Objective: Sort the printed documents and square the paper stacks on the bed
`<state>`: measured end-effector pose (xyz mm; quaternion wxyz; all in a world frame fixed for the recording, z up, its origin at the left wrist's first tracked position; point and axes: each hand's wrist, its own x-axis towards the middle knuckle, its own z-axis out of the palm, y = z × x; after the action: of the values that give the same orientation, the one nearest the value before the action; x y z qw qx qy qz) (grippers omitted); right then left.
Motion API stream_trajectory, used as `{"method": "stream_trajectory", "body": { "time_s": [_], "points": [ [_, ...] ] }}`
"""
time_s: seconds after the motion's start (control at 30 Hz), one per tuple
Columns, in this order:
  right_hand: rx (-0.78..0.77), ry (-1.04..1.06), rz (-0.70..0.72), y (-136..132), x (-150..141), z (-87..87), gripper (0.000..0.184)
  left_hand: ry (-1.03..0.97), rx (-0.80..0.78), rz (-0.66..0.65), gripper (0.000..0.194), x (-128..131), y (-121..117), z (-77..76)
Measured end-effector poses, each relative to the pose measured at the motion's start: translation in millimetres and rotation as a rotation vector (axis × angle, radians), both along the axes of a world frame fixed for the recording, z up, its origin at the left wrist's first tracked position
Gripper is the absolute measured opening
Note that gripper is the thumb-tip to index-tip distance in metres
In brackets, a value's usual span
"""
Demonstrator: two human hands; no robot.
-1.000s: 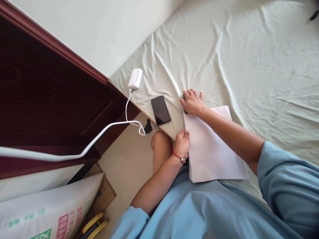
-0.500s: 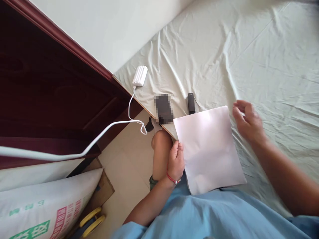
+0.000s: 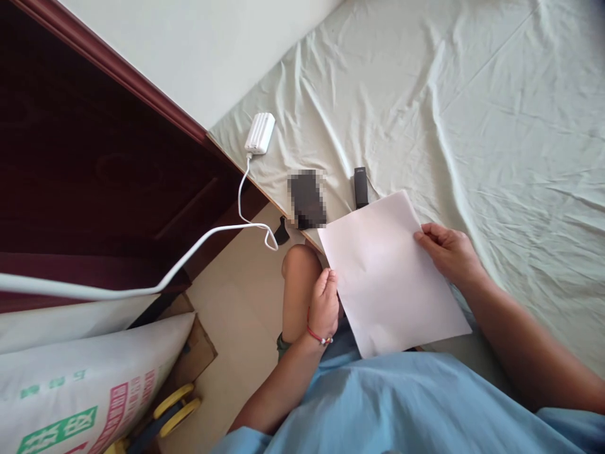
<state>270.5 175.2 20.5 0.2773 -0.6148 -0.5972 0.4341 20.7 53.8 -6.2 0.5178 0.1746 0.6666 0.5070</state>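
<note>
White paper point(image 3: 392, 277) lies tilted over my lap and the bed's edge. Along its upper right side the edges look layered, as if more than one sheet is there. My left hand point(image 3: 325, 304), with a red bracelet at the wrist, pinches the left edge. At the upper right edge my right hand point(image 3: 447, 252) grips the paper, thumb on top and fingers partly hidden beneath. Just beyond the top edge is a narrow black object point(image 3: 360, 186) shaped like a stapler; the paper hides its near end.
A blurred-out dark item point(image 3: 307, 198) lies on the green bedsheet point(image 3: 378, 94). Near the wall sits a white plug block point(image 3: 260, 133) with its white cable point(image 3: 189, 255) running left. At lower left are a printed white sack point(image 3: 94, 378) and a yellow-rimmed wheeled thing point(image 3: 177, 410).
My right hand has come left from over the bedsheet and taken hold of the paper's right edge. The paper has turned slightly; my left hand keeps its pinch.
</note>
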Motion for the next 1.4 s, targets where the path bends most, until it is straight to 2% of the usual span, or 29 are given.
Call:
{"method": "stream_trajectory", "body": {
  "time_s": [0.1, 0.17, 0.23, 0.3, 0.5, 0.7, 0.83, 1.0, 1.17, 1.4],
  "points": [
    [0.005, -0.033, -0.028, -2, 0, -7.1, 0.033, 0.140, 0.057, -0.238, 0.045, -7, -11, 4.2],
    [0.051, -0.081, -0.069, -5, 0, -9.4, 0.032, 0.251, 0.033, -0.377, 0.047, -9, -17, 6.9],
    [0.090, -0.114, -0.086, -7, -1, -9.5, 0.031, 0.334, 0.010, -0.478, 0.046, -9, -19, 9.1],
    [0.116, -0.143, -0.098, -9, -3, -8.1, 0.030, 0.365, 0.012, -0.523, 0.043, -7, -19, 10.4],
    [0.168, -0.217, -0.115, -13, -7, -6.8, 0.030, 0.275, 0.009, -0.480, 0.041, 0, -19, 6.2],
    [0.242, -0.292, -0.100, -16, -6, -11.4, 0.034, 0.028, 0.034, -0.367, 0.043, 3, -30, 1.8],
    [0.248, -0.325, -0.094, -17, -7, -12.9, 0.035, -0.049, 0.003, -0.456, 0.046, 5, -39, 2.8],
    [0.261, -0.330, -0.091, -17, -8, -13.1, 0.031, 0.111, -0.040, -0.548, 0.065, 7, -46, 0.3],
    [0.260, -0.304, -0.113, -16, -6, -14.2, 0.025, 0.078, 0.038, -0.574, 0.066, 8, -46, 5.4],
    [0.285, -0.319, -0.067, -15, -8, -11.6, 0.023, 0.033, 0.055, -0.602, 0.064, 9, -57, 9.2]
  ]
}}
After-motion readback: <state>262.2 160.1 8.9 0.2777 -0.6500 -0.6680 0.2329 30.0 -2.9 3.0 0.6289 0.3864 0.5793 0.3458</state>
